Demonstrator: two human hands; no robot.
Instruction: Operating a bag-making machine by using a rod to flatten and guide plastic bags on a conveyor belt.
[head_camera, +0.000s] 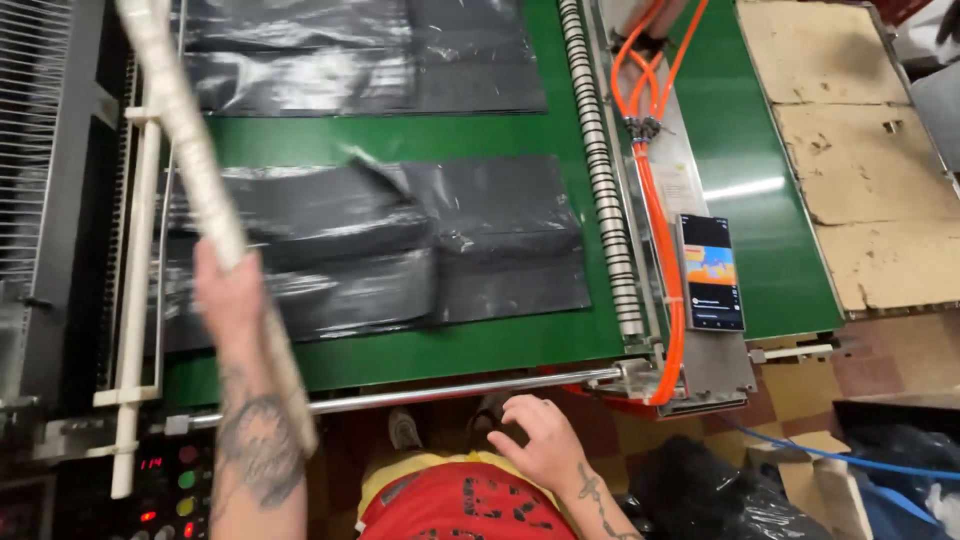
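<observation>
**Stick raised over black sheets on the green belt**

At far left of the frame a grey metal frame (45, 200) runs down the edge, with a white rail (135, 300) beside it and a panel of coloured buttons (170, 495) at lower left. The left hand (228, 285) is closed around a long pale stick (190, 150), which slants from the upper left corner down past the tattooed forearm; the stick is blurred, so its exact surface is hard to tell. Behind it, in the centre, a black plastic sheet (400, 250) lies flat on the green belt (480, 345), and a second black sheet (370, 55) lies at the top. A steel bar (450, 390) crosses below the belt. At lower centre the right hand (540, 440) is open, fingers spread, resting near the bar above red shorts (460, 505). Further right come a ribbed roller (600, 180), orange hoses (655, 200), a phone (711, 272) with a lit screen, and cardboard (860, 150) at upper right.
</observation>
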